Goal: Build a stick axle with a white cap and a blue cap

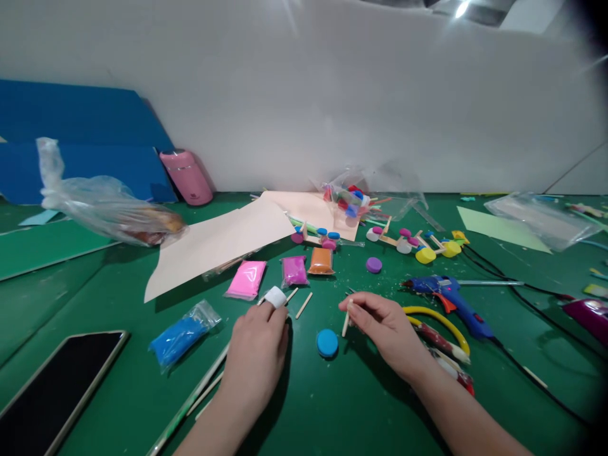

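My right hand (387, 329) pinches a short wooden stick (346, 325) between thumb and fingers, its lower end pointing down. My left hand (256, 351) is closed at the fingertips on a white bottle cap (275, 296), low over the table. Thin wooden sticks lie by those fingers, one short loose piece (304, 305) just to the right. Between the hands a blue bottle cap (327, 343) lies flat on the green table (304, 405). Farther off rests a purple cap (373, 265).
A blue glue gun (449, 297) with its cord lies right, beside yellow-handled pliers (458, 332). Small wheeled stick-and-cap models (316, 237) stand behind clay packets (294, 271). A blue clay packet (183, 334) and a phone (61, 386) lie left; a pink flask (187, 177) stands behind.
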The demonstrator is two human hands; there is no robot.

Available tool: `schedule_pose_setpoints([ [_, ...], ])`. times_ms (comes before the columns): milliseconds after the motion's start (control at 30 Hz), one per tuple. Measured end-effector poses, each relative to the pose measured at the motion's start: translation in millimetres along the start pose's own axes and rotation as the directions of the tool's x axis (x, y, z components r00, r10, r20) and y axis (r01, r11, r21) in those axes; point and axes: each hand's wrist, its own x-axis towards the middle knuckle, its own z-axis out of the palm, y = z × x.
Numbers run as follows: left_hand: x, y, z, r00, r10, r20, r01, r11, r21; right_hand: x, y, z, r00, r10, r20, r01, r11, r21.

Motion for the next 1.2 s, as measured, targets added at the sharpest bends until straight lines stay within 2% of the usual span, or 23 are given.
schedule_pose_setpoints([
  [67,-3,5,-4,0.991,0.020,-0.131,-0.040,0.987,-0.155,-2,-4,3,0.999,0.028,0.019,-0.029,0.998,0.054],
  [133,-8,14,-10,0.981,0.048,-0.186,-0.123,0.902,-0.414,-4,-9,7,0.999,0.018,0.046,-0.022,0.995,0.093],
  [200,-12,22,-17,0.990,0.082,-0.115,-0.137,0.744,-0.654,-7,-12,11,0.996,-0.046,0.078,0.038,0.994,0.105],
  [300,-16,30,-23,0.992,0.118,0.049,-0.021,0.525,-0.851,-13,-15,18,0.982,-0.151,0.115,0.136,0.983,0.127],
  [400,-16,31,-23,0.973,0.113,0.200,0.145,0.376,-0.915,-18,-17,23,0.977,-0.191,0.097,0.181,0.978,0.100],
  [467,-17,30,-21,0.960,0.112,0.255,0.211,0.303,-0.929,-22,-19,23,0.973,-0.207,0.098,0.204,0.978,0.036],
  [533,-17,31,-19,0.953,0.106,0.286,0.257,0.227,-0.939,-26,-20,16,0.969,-0.227,0.098,0.234,0.970,-0.069],
  [600,-18,31,-15,0.944,0.097,0.315,0.302,0.125,-0.945,-31,-17,0,0.970,-0.243,0.028,0.242,0.941,-0.238],
  [633,-18,32,-14,0.940,0.093,0.328,0.323,0.068,-0.944,-34,-14,-11,0.969,-0.243,-0.047,0.213,0.916,-0.340],
  [733,-17,32,-13,0.930,0.100,0.353,0.360,-0.063,-0.931,-47,3,-50,0.952,-0.167,-0.256,0.000,0.837,-0.547],
  [800,-16,31,-15,0.929,0.098,0.358,0.367,-0.102,-0.925,-57,17,-70,0.958,-0.105,-0.266,-0.093,0.765,-0.638],
  [867,-15,31,-17,0.927,0.091,0.364,0.373,-0.119,-0.920,-66,28,-81,0.977,-0.072,-0.200,-0.091,0.708,-0.700],
  [933,-15,31,-17,0.924,0.099,0.369,0.379,-0.123,-0.917,-71,34,-84,0.992,-0.028,-0.123,-0.072,0.670,-0.739],
  [1000,-16,32,-16,0.924,0.108,0.368,0.379,-0.109,-0.919,-71,37,-82,0.995,0.014,-0.096,-0.083,0.632,-0.771],
  [1200,-19,31,-12,0.937,0.098,0.335,0.342,-0.068,-0.937,-57,36,-80,0.984,0.113,-0.135,-0.175,0.541,-0.823],
])
